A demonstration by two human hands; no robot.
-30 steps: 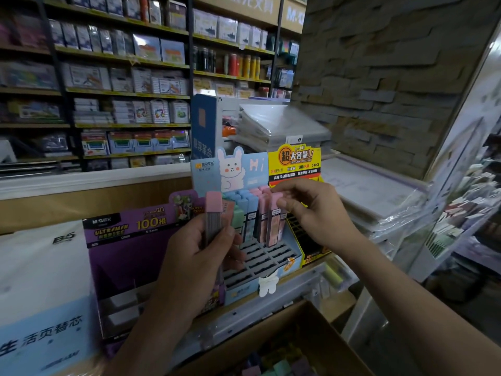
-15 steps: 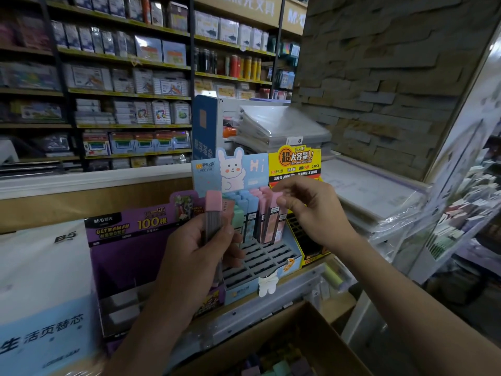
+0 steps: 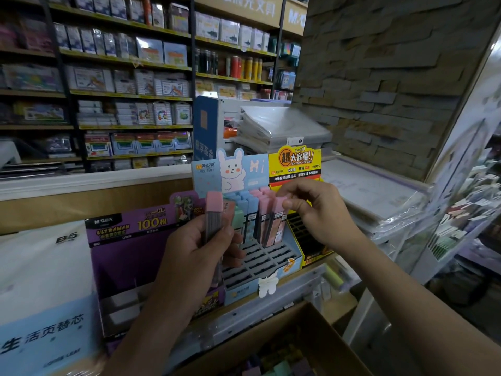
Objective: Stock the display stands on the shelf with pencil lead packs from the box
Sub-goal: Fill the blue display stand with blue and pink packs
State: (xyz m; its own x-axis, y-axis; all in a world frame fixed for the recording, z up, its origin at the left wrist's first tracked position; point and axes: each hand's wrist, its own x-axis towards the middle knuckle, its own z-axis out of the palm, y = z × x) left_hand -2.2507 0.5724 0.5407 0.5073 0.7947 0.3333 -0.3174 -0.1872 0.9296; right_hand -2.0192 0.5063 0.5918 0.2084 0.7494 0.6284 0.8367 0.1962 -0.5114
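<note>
A blue display stand (image 3: 271, 256) with a bunny header card holds upright pencil lead packs in blue, green and pink in its back rows; its front slots are empty. My right hand (image 3: 317, 213) pinches the pink cap of a pack (image 3: 276, 223) standing in the stand's right column. In front of the stand's left side, my left hand (image 3: 189, 256) grips a small bunch of packs (image 3: 214, 213), the front one grey with a pink cap. At the bottom, the open cardboard box (image 3: 298, 329) shows several loose packs (image 3: 282, 367).
A yellow display stand (image 3: 295, 161) sits right of the blue one, and a purple stand (image 3: 130, 245) left of it. A white B5 refill pack (image 3: 40, 267) stands at far left. Stacked plastic-wrapped sheets (image 3: 379, 191) lie to the right. Stocked shelves fill the background.
My right hand has stayed at the pink pack in the stand's right column, its fingers shifting slightly on the cap. My left hand holds its packs in the same place.
</note>
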